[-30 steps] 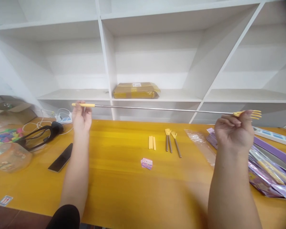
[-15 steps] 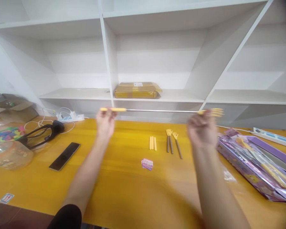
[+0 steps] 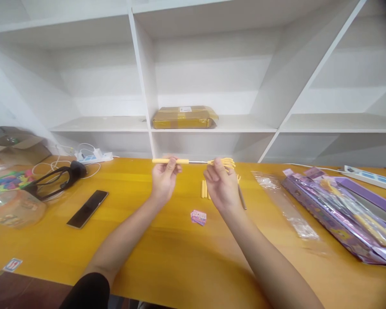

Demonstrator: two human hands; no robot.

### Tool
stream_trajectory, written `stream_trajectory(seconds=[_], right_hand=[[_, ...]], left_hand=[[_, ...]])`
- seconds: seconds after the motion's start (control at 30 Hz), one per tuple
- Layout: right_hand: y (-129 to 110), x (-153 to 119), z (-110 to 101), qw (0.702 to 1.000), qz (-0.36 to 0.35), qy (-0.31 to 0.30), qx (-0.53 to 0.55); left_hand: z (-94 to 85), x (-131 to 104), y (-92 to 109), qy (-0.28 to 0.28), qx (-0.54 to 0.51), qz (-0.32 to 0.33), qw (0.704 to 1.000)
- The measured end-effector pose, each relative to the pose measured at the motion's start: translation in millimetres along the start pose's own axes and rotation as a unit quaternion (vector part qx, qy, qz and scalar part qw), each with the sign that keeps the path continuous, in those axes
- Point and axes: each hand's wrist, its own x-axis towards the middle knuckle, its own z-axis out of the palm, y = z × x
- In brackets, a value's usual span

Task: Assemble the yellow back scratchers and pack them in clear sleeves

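A telescopic back scratcher [image 3: 198, 162] is held level above the table's far side, a short stretch of its metal rod showing. My left hand [image 3: 164, 178] pinches its yellow handle between thumb and fingers. At the other end, my right hand [image 3: 221, 182] grips the back scratcher just below its yellow claw. Yellow handle tubes [image 3: 203, 189] lie on the table, partly covered by my right hand. Behind that hand, a metal rod [image 3: 242, 197] with a yellow claw is partly visible. Small purple printed cards [image 3: 198, 217] lie in a pile nearer me.
Clear plastic wrappers [image 3: 292, 210] and a purple box of packaged scratchers [image 3: 337, 214] lie at right. To the left are a phone [image 3: 88, 209], black strapped gear [image 3: 62, 178] and a plastic jar [image 3: 14, 208]. A taped parcel [image 3: 185, 118] sits on the white shelf.
My hands have come together, my right hand moving left and my left hand right. The back scratcher's rod has slid in from long to short.
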Motion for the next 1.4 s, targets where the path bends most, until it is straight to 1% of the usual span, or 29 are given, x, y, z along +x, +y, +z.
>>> stream_trajectory(seconds=[0.07,0.13,0.23,0.33,0.4,0.5,0.6,0.67,0.73,0.77,0.8,0.83,0.9,0.93,0.97,1.0,1.03,1.1,1.13,1.2,1.3,1.4], right_hand=[[6.3,-1.0,-0.7,1.0,-0.001,0.0,-0.01],[14.0,-2.9,-2.6,0.999,-0.009,-0.008,-0.038],[26.1,-8.0,-6.2,0.993,-0.05,-0.027,-0.103],[32.9,-12.6,-8.4,0.986,-0.089,-0.033,-0.139],[32.0,-13.1,-9.0,0.985,-0.093,-0.028,-0.14],[26.3,-11.5,-9.0,0.989,-0.084,-0.014,-0.123],[25.3,-12.0,-7.4,0.989,-0.088,-0.003,-0.115],[28.8,-11.3,-6.8,0.988,-0.093,-0.007,-0.125],[29.4,-4.3,-10.1,0.986,-0.095,-0.021,-0.138],[25.7,2.8,-14.9,0.985,-0.1,-0.02,-0.136],[18.1,12.4,-22.5,0.986,-0.111,-0.005,-0.126],[6.1,23.8,-33.2,0.986,-0.125,0.023,-0.108],[-29.0,48.8,-62.8,0.978,-0.16,0.124,-0.06],[-49.6,60.2,-80.1,0.969,-0.176,0.169,-0.04],[-69.9,69.7,-97.5,0.963,-0.186,0.191,-0.032],[-88.3,76.6,-113.6,0.96,-0.194,0.2,-0.03],[-103.7,80.8,-127.2,0.957,-0.206,0.204,-0.032],[-123.9,81.6,-144.4,0.963,-0.195,0.186,-0.034],[-129.5,79.2,-148.0,0.965,-0.191,0.176,-0.036],[-135.3,72.2,-147.9,0.965,-0.194,0.169,-0.042],[-141.0,63.8,-143.3,0.959,-0.215,0.178,-0.054],[-148.0,61.6,-144.7,0.953,-0.234,0.187,-0.053]], left_hand=[[5.3,-6.8,-1.2,-0.025,0.001,-0.006,1.0],[9.7,-13.0,1.0,-0.043,-0.011,-0.028,0.999],[14.1,-19.3,6.0,-0.059,-0.036,-0.07,0.995],[15.6,-22.4,9.9,-0.085,-0.033,-0.088,0.992],[14.6,-23.1,12.6,-0.113,-0.001,-0.089,0.99],[11.5,-24.3,16.5,-0.145,0.093,-0.081,0.982],[10.6,-26.8,17.3,-0.139,0.172,-0.084,0.972],[10.9,-26.7,17.1,-0.13,0.182,-0.089,0.971],[7.9,-20.6,21.1,-0.126,0.178,-0.089,0.972],[3.5,-14.1,26.3,-0.115,0.175,-0.087,0.974],[-3.2,-5.1,34.3,-0.094,0.17,-0.083,0.977],[-12.6,6.2,45.1,-0.061,0.162,-0.079,0.982],[-37.5,31.9,72.6,0.067,0.122,-0.026,0.99],[-51.4,44.1,87.3,0.115,0.102,0.004,0.988],[-64.8,54.5,100.9,0.135,0.091,0.022,0.986],[-76.5,62.4,112.2,0.141,0.089,0.027,0.986],[-85.6,67.5,120.5,0.125,0.093,0.017,0.988],[-94.4,70.7,127.6,0.09,0.1,0.0,0.991],[-94.5,70.0,127.3,0.078,0.099,-0.008,0.992],[-89.1,66.9,123.6,0.07,0.089,-0.017,0.993],[-78.6,63.2,120.5,0.062,0.074,-0.03,0.995],[-74.3,61.8,123.1,0.065,0.067,-0.035,0.995]])
